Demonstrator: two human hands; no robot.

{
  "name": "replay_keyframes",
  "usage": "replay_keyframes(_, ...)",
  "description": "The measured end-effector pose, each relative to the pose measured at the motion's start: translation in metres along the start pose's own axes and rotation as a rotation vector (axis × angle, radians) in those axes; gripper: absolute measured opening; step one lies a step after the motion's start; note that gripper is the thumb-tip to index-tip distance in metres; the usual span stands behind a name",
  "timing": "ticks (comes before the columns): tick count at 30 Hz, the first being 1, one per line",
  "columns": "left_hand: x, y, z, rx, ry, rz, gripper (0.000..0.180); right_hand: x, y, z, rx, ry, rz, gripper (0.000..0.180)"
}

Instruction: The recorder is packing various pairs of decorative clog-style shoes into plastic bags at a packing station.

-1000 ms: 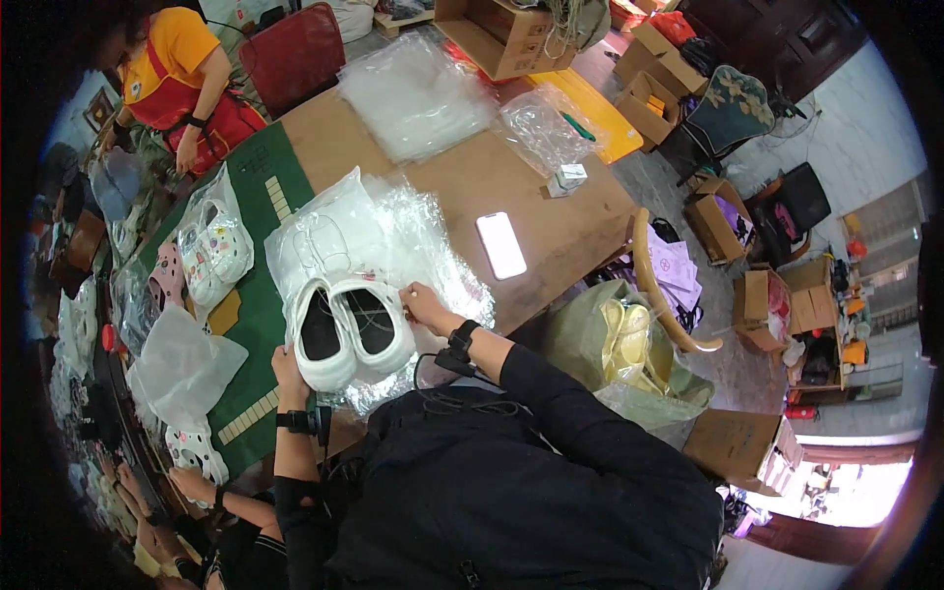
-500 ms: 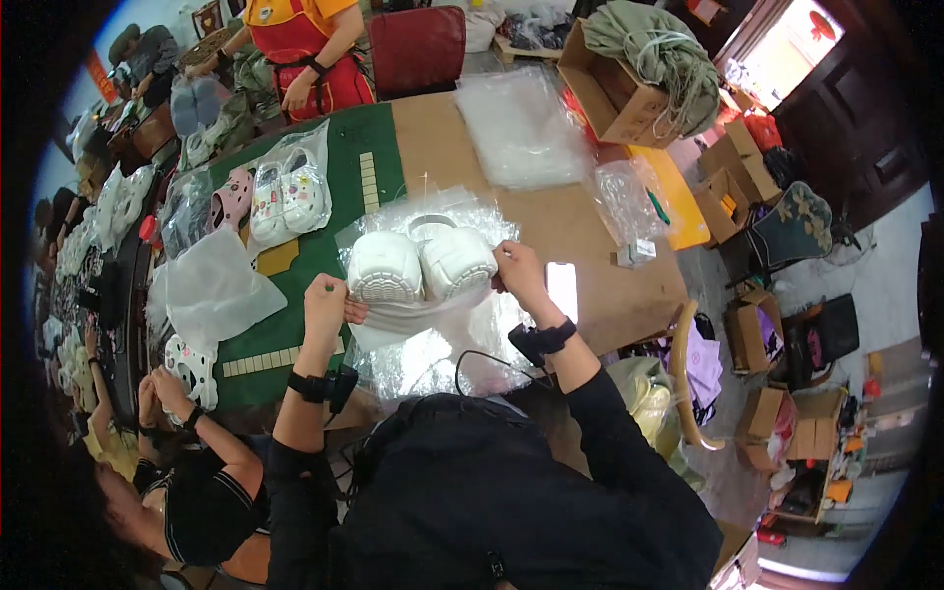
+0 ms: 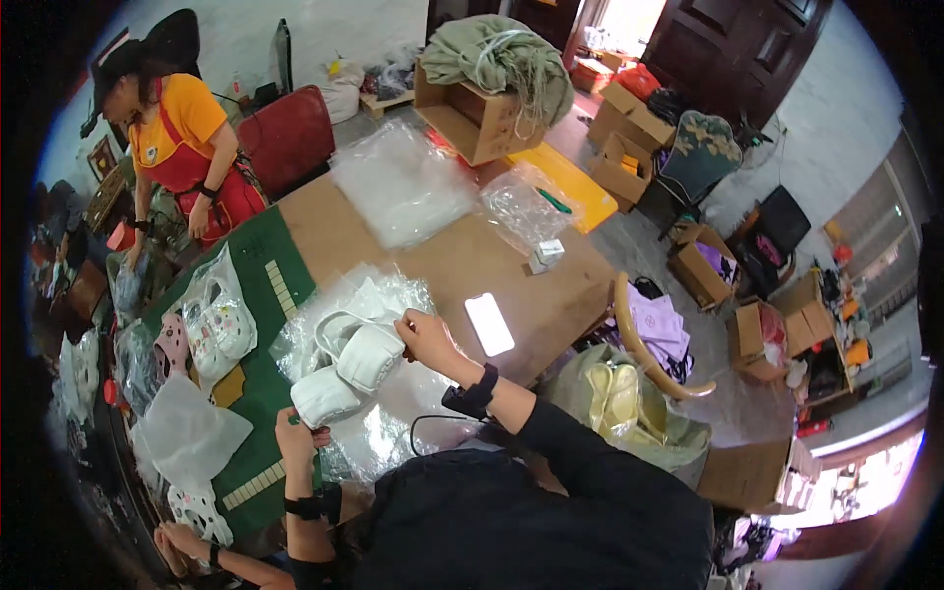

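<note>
A pair of white clogs point(image 3: 362, 360) with raised heel straps lies on clear plastic bags point(image 3: 393, 423) in front of me. My left hand point(image 3: 298, 440) is closed at the near left side of the pair, its fingertips pinching the edge of a thin plastic bag. At the right clog's heel, my right hand point(image 3: 429, 342) is also closed, gripping the bag's edge there. How much of the clogs the bag covers is hard to make out. Beyond my left hand rest a bagged pair of white clogs point(image 3: 218, 324) with charms and a pink clog point(image 3: 171, 344).
Right of my hands lie a white phone point(image 3: 489, 324) and a small box point(image 3: 546, 256). A stack of clear bags point(image 3: 403, 184) sits farther back, near a carton point(image 3: 482, 123) topped with green cloth. One co-worker stands far left; another's hands point(image 3: 182, 541) are near left.
The view has swung right, so the table appears turned and farther left. My hands still hold the bag beside the clogs, which now look tilted. The co-worker in red shows more fully.
</note>
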State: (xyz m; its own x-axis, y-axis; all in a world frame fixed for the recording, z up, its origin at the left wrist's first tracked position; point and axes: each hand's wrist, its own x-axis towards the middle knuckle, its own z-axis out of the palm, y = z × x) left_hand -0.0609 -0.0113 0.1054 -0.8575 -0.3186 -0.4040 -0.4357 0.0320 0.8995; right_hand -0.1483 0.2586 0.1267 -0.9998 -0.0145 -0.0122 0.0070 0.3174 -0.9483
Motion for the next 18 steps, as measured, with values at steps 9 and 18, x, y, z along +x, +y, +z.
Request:
replay_keyframes(9, 0.002, -0.042, 0.004, 0.341, -0.103, 0.008, 0.017, -0.026, 0.066, 0.028, 0.452, 0.077, 0.249, 0.024)
replay_keyframes(18, -0.002, -0.046, 0.008, 0.175, -0.151, -0.072, 0.018, -0.049, 0.068, 0.026, 0.683, -0.037, 0.647, 0.033)
